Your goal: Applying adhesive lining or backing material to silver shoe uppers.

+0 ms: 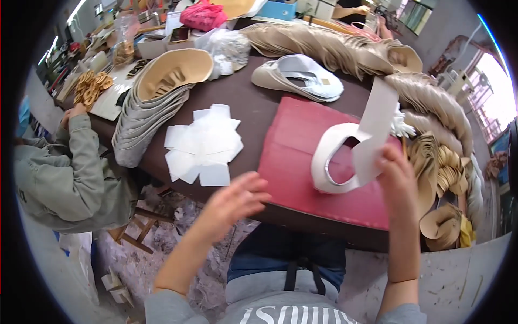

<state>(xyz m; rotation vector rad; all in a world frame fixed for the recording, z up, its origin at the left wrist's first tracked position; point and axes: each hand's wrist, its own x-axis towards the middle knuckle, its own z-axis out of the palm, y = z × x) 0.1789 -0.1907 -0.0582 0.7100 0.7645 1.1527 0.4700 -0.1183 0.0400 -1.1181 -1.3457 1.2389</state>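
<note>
My left hand (pixel 233 207) hovers in front of the table's near edge, fingers stretched out, nothing in it. At the right, my right hand (pixel 398 181) pinches the edge of a flat pale beige piece (pixel 375 121), which stands up tilted above a red mat (pixel 286 154). On the mat lies a white shoe upper (pixel 322 154) with an oval opening; the beige piece covers part of its right side. Whether the two are joined I cannot tell. White backing pieces (pixel 204 143) are fanned out left of the mat.
Stacked beige shoe uppers (pixel 137 116) stand at the left, with long rows (pixel 324 48) across the back and right. Several white uppers (pixel 299 78) lie behind the mat. A person in a green-grey sleeve (pixel 83 156) works at the left. A wooden stool (pixel 141 229) stands below.
</note>
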